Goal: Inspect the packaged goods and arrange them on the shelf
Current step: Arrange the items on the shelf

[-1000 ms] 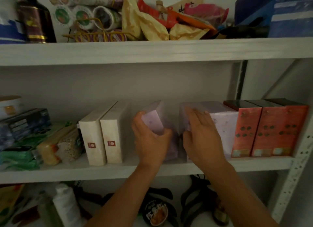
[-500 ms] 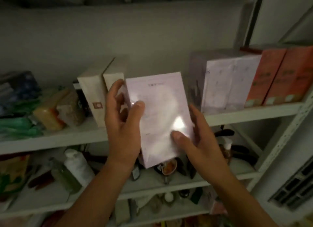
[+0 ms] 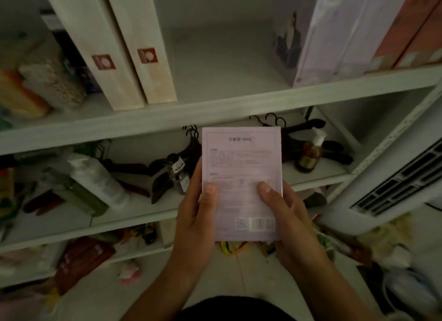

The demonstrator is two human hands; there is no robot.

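Head view: left hand [image 3: 193,225] and right hand [image 3: 294,225] grip the flat pale-lilac printed cardboard box [image 3: 241,158] by its lower sides, just below the white shelf board [image 3: 215,110]. Best to slide thumbs off the print, then read label and barcode.

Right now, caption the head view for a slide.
Left hand and right hand hold a lilac box, printed face toward the camera.

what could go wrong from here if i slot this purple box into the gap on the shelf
1. The left hand and right hand grip the pale purple box only by its lower half, so it may tip or slip.
2. Sliding it into the gap on the shelf could nudge the cream boxes beside the gap.
3. The light is dim, so the fine print may be misread.
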